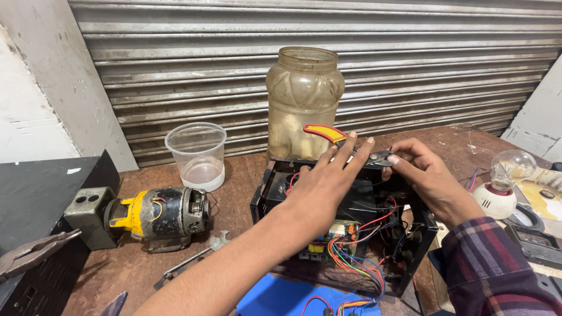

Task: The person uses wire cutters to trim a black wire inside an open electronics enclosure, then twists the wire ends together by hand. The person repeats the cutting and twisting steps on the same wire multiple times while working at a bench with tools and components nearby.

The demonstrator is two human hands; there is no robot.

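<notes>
The left hand (328, 184) reaches in from the lower left with a bare forearm, its fingers (351, 153) spread and stretched across the red-and-yellow handles of a pair of pliers (345, 143). It lies flat over the tool, palm down, more resting on it than clenched around it. The right hand (430, 178), with a plaid sleeve at the wrist, comes in from the right; its fingertips pinch close at the dark metal nose of the pliers, so that both hands meet on the same tool.

The pliers sit just above the top rear edge of an open black metal chassis (266, 196), which stands in the middle of the brown tabletop (234, 175). Inside the chassis a small circuit board (339, 234) shows under the left wrist, with a bundle of coloured wires (357, 260) running down toward a blue panel (281, 295) at the lower edge.

Just behind the chassis stands a cloudy amber plastic jar (303, 102), upright and without a lid. To its left is a clear plastic cup (196, 153). Further left lies a small electric motor (161, 213) with a yellow part, on its side, and a metal spanner (190, 257) lies near it. At the right edge a clear light bulb (508, 172) sits in a white holder. A corrugated metal shutter (410, 52) closes the background.
</notes>
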